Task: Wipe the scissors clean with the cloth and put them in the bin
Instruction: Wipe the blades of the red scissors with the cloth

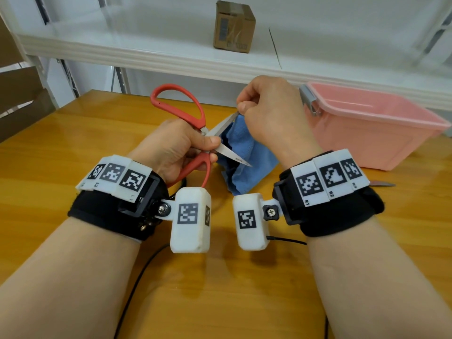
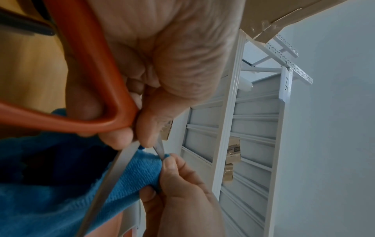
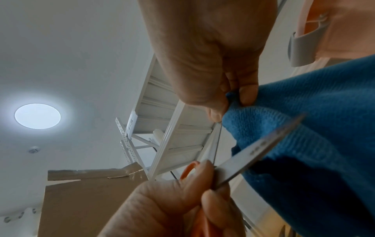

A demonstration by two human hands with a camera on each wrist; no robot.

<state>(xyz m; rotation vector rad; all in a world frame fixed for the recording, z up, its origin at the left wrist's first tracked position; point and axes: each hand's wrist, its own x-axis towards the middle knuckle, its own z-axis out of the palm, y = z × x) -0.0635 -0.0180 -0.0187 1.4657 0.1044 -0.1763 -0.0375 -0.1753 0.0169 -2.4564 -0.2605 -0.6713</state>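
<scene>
The left hand [image 1: 171,145] grips the scissors [image 1: 203,133] at the pivot, blades spread above the worktop [image 1: 73,143]. The right hand [image 1: 271,113] has its fingers [image 1: 244,107] pinching the cloth [image 1: 244,152] round the upper blade near its tip. That blade's axis runs from the pivot up and right, toward the bin [image 1: 371,128], which is nearer the right hand.

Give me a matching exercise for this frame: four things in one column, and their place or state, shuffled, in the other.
Things:
1. scissors
2. cloth
3. bin
4. cardboard box

Place or state:
A. on the white shelf
B. pinched by the right hand against a blade
C. blades open, gripped by the left hand
D. standing on the table, to the right

Pairs: 1-C, 2-B, 3-D, 4-A
</scene>
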